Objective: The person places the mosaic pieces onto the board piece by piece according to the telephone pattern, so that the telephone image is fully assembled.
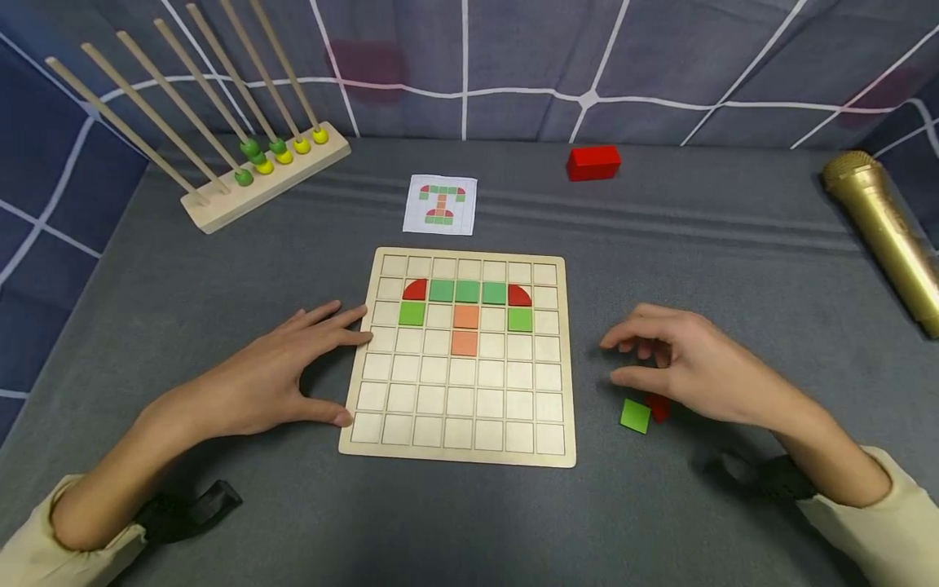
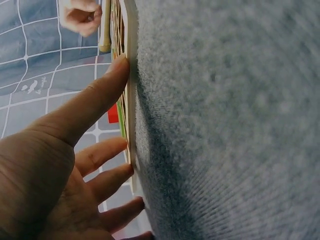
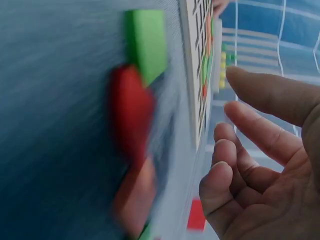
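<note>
A wooden grid board [image 1: 433, 399] lies flat at the middle. In its upper rows sit two red rounded pieces [image 1: 518, 295], three dark green squares [image 1: 467, 292], two light green squares [image 1: 412, 313] and two orange squares [image 1: 465, 343]. My left hand [image 1: 267, 375] touches the board's left edge, fingers and thumb spread along it. To the right of the board hovers my right hand [image 1: 697, 367], fingers loosely bent with nothing between them. Just below it lie a loose light green square [image 1: 635, 416] and a red piece [image 1: 659, 407]. The right wrist view also shows an orange piece [image 3: 136, 195], blurred.
Behind the board lies a white card [image 1: 418, 222] printed with a coloured pattern. A wooden bead stand [image 1: 220, 212] with upright rods and several green and yellow beads stands at the back left. Farther right are a red block [image 1: 593, 163] and a gold microphone [image 1: 883, 236].
</note>
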`<state>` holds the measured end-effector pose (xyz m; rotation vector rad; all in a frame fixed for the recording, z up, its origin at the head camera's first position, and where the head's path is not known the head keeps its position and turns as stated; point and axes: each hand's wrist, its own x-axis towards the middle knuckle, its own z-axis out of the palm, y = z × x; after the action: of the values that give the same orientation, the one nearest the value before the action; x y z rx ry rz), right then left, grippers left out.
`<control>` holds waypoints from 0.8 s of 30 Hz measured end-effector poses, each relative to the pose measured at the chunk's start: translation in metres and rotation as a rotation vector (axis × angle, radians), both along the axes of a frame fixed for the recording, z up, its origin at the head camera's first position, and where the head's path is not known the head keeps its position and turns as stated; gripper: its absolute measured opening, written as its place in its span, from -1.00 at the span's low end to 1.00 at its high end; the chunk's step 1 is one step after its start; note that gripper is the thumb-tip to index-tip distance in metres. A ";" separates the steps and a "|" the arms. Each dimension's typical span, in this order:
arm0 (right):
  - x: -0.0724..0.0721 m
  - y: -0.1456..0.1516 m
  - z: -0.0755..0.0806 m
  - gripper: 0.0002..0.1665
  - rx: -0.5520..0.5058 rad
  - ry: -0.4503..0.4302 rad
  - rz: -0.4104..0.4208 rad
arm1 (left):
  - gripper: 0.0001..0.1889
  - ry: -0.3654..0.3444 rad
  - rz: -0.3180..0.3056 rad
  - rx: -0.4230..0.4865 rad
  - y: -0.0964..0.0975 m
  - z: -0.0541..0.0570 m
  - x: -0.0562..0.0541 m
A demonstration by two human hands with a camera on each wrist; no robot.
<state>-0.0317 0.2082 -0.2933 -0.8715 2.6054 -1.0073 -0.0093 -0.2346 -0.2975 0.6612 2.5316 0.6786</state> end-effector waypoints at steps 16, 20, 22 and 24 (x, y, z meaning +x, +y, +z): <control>0.029 0.067 -0.020 -0.38 0.071 0.105 -0.105 | -0.04 -0.007 -0.006 0.026 0.000 -0.002 -0.001; 0.030 0.067 -0.023 -0.44 0.073 0.121 -0.105 | -0.04 -0.006 -0.007 0.020 0.000 -0.002 -0.001; 0.030 0.066 -0.023 -0.46 0.083 0.132 -0.108 | -0.04 -0.008 -0.007 0.019 0.000 -0.002 -0.001; 0.030 0.066 -0.024 -0.48 0.096 0.146 -0.110 | -0.04 -0.010 -0.006 0.019 0.000 -0.002 -0.001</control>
<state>-0.0018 0.2741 -0.3175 -0.8148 2.8254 -0.8665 -0.0106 -0.2344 -0.2993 0.6699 2.5159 0.7034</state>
